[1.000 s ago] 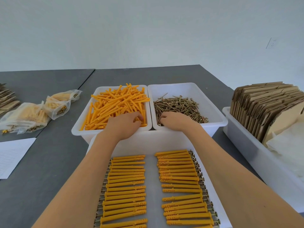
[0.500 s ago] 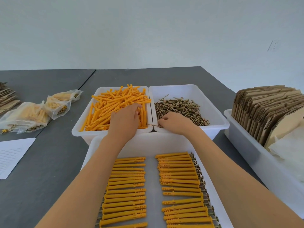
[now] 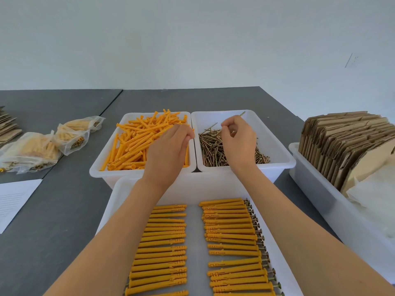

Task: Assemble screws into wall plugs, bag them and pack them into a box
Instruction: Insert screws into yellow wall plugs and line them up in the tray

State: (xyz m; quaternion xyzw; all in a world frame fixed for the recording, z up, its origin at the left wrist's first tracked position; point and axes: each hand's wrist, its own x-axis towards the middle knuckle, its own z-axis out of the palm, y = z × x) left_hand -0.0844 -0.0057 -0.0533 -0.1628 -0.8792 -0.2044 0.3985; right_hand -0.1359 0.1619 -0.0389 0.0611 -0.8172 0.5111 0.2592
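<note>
A white bin (image 3: 102, 167) holds a heap of loose orange wall plugs (image 3: 132, 144). Beside it on the right, a second white bin (image 3: 277, 150) holds loose brass screws (image 3: 213, 150). My left hand (image 3: 168, 146) hovers over the plug bin's right side with curled fingers pinching an orange plug, which is mostly hidden. My right hand (image 3: 237, 139) is raised over the screw bin and pinches a screw (image 3: 242, 113) whose tip sticks up behind the fingers. A near white tray (image 3: 115, 199) carries two rows of assembled plugs (image 3: 162, 242) with screw heads showing.
Filled clear bags (image 3: 30, 150) lie on the grey table at the left, next to a printed sheet (image 3: 15, 199). A long white bin (image 3: 316, 189) on the right holds upright flat cardboard boxes (image 3: 342, 142) and white bags.
Both hands have lifted out of the bins. The right hand rose with a screw pinched in it. The left hand drew back and up from the plug heap.
</note>
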